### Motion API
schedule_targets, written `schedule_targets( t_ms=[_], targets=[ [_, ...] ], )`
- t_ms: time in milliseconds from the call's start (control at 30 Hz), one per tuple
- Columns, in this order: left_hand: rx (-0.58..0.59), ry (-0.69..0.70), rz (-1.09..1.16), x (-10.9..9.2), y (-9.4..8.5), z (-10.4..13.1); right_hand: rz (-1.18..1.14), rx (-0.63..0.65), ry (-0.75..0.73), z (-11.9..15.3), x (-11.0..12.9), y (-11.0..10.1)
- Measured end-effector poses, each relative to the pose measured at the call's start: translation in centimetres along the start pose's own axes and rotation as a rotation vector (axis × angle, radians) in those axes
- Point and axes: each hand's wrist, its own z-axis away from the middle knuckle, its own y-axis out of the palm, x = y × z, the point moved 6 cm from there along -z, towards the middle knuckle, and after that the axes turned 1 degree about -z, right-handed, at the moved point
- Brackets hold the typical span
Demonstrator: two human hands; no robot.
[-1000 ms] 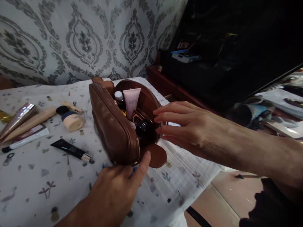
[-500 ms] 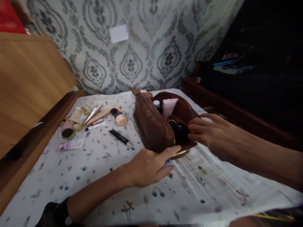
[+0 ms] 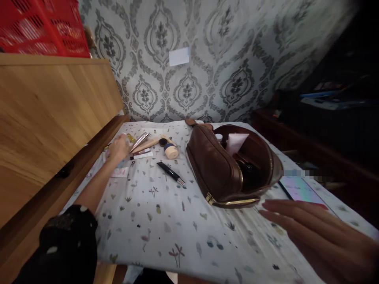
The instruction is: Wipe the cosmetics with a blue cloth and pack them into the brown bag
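My left hand (image 3: 119,149) reaches over the cosmetics at the left of the cloth, fingers bent down and blurred, so what they touch is hidden. My right hand (image 3: 308,225), fingers stretched out, is beside the near right corner of the brown bag (image 3: 213,167), holding nothing. The bag stands unzipped, with a pink tube (image 3: 236,142) and dark items inside. Left of it lie a black tube (image 3: 171,173), a beige jar (image 3: 171,151), a white tube (image 3: 143,155) and a silvery tube (image 3: 139,141). A pink-and-white tube (image 3: 120,172) lies just below my left hand.
The patterned cloth (image 3: 166,240) covers the surface. A wooden cabinet (image 3: 59,102) with a red basket (image 3: 44,29) on top borders the left. A flat shiny item (image 3: 302,190) lies right of the bag. Patterned wallpaper (image 3: 189,90) rises behind.
My left hand has moved from the bag's front edge to the cosmetics at the left. My right hand has let go of the bag and moved nearer. The view has shifted.
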Motion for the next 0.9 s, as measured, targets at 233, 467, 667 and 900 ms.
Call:
schedule_targets(
  t_ms=[233, 467, 667, 900],
  targets=[
    [0.15, -0.246, -0.035, 5.2, 1.6, -5.9, -0.148, 0.135, -0.046, 2.2, 1.9, 2.1],
    [0.131, -0.332, 0.037, 5.9, 2.3, -6.5, -0.405, 0.274, -0.02, 1.4, 3.6, 4.5],
    [0.045, -0.2, 0.175, 4.9, 0.1, -4.4, -0.679, 0.447, 0.115, -2.0, 6.6, 9.9],
    [0.092, -0.11, 0.78, 0.1, 1.2, 5.1, -1.139, 0.516, 0.452, -7.1, 8.4, 19.4]
  ],
)
